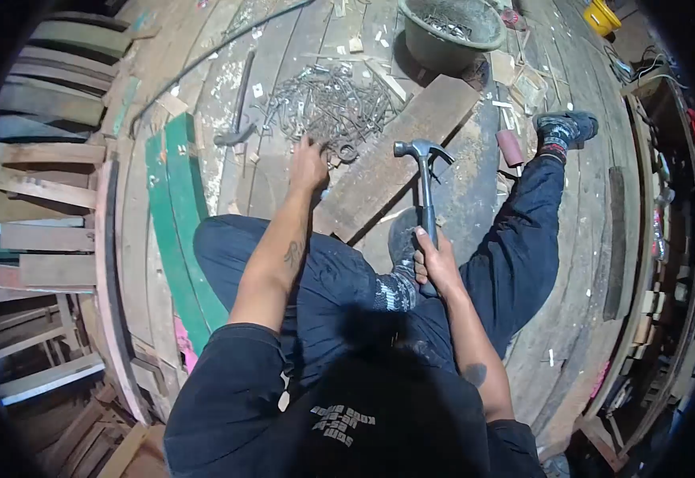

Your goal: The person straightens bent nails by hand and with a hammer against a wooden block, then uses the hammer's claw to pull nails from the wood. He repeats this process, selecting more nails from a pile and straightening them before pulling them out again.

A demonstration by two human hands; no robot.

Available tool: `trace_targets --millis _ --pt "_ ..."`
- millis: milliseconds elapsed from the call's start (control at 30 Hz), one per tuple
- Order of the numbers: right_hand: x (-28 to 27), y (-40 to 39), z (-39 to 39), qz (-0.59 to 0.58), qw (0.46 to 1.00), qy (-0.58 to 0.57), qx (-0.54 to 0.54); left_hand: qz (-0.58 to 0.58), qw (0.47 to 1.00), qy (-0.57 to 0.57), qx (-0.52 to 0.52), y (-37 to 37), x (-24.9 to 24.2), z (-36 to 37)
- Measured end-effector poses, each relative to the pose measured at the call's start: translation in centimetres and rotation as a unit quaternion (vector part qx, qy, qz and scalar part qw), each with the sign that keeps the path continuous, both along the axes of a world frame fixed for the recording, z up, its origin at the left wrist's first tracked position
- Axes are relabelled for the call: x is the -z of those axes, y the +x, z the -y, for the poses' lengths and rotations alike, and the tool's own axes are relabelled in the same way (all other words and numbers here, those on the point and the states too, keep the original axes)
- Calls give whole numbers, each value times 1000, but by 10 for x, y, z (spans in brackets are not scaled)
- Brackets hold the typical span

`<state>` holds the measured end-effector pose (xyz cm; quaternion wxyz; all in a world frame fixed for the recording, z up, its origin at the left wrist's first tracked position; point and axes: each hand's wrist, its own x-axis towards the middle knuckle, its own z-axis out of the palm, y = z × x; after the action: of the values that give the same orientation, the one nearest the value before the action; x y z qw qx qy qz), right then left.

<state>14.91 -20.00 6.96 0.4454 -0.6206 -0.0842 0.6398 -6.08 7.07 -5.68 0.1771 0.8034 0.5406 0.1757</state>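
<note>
My right hand (437, 261) is wrapped round the handle of a claw hammer (423, 150), which stands head up above the floor between my legs. At the near edge of a pile of loose nails (335, 103) is my left hand (309, 165). Its fingers are drawn together and point into the nails; whatever they pinch is too small to make out. A metal ring (347, 152) lies just right of those fingers. Beside the pile a thick wooden plank (411, 151) lies slantwise, its near end close to my folded leg.
A bucket (452, 40) with metal bits stands beyond the plank. A pry bar (238, 135) lies left of the nails, near green boards (176, 191). Stacked timber (53, 159) lines the left side; a wooden shelf (642, 239) runs along the right. A pink cylinder (510, 148) lies near my foot.
</note>
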Motion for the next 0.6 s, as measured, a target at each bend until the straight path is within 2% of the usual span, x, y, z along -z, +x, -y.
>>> trace_targets --millis 100,267,300,333,433,567,600 --pt "-3 -3 -1 15 1000 -11 -1 16 999 -20 -24 0 5 -6" --pt "-5 -4 -4 19 999 -26 1 -38 996 -42 -74 -3 -2 -12" --pt "-3 -3 -4 20 999 -31 1 -14 996 11 -84 -3 -1 -11" --pt "-2 -3 -4 20 999 -33 -1 -14 996 9 -85 -6 0 -13" --pt "1 -2 -3 19 999 -26 -3 146 975 -100 -133 -11 -8 -28" --pt "0 -2 -2 18 999 -27 -3 169 967 -88 -171 -11 -16 -26" --pt "-1 -2 -3 20 999 -29 -3 133 981 -26 -137 -10 -15 -24"
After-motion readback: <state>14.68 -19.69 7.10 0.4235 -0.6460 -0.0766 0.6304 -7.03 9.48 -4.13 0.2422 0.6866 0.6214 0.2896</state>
